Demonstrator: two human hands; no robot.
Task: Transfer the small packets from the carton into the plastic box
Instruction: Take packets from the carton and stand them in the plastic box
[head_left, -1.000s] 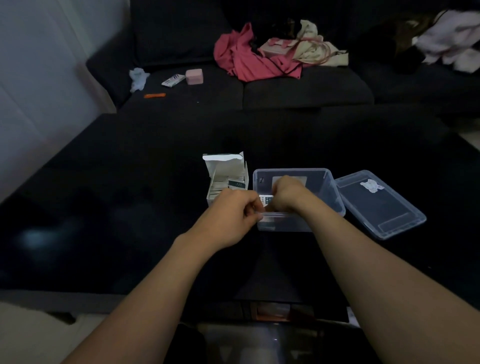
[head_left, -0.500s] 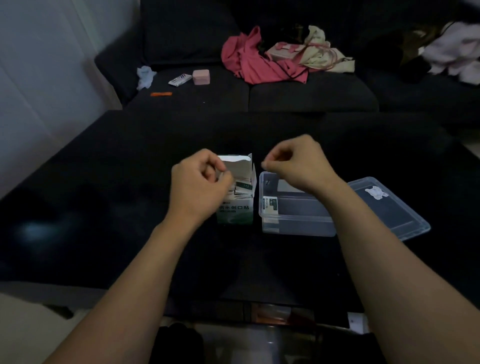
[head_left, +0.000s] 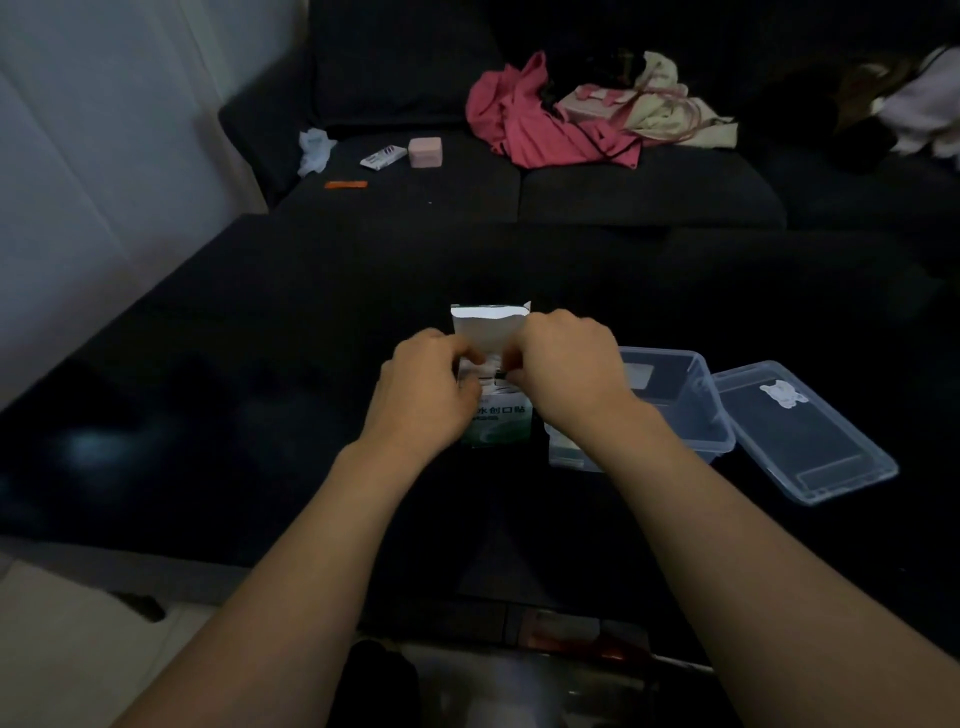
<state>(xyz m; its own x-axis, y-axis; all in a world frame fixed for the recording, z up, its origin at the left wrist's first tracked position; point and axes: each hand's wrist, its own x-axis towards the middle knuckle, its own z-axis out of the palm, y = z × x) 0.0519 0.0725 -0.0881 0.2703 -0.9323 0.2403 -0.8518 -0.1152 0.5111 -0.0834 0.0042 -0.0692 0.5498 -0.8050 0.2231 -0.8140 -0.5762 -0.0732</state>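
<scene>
Home living room: dark sofa (head_left: 519, 192) strewn with clothes (head_left: 545, 130) and a bag (head_left: 649, 104), low black table (head_left: 260, 338) before it.

The carton (head_left: 493, 415) is standing upright on the desk right in front of me, white with a green bottom and dark print on the front; its top flap is open and sticking up; the packets (head_left: 493, 375) at its mouth are too dim to make out; the plastic box (head_left: 696, 400) sits just beside it on the right, clear, lidless, low and rectangular.
</scene>
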